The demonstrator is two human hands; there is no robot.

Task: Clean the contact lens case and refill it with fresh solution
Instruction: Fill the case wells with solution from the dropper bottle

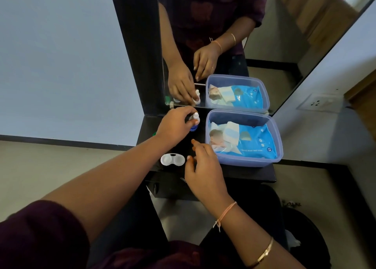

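White lens case (172, 160) sits uncapped, centre frame. My left hand (175, 126) grips solution bottle (195, 118) above it; right hand (205, 169) hovers beside the case, fingers loose, empty.

Hands (175, 124) at solution bottle (194, 122)

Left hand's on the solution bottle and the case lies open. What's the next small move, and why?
Probably lift the bottle and bring it over the lens case. The left hand grips the bottle, which stands by the mirror. The case's wells face up, uncapped, and the right hand, holding nothing, hovers beside it, free to steady it.
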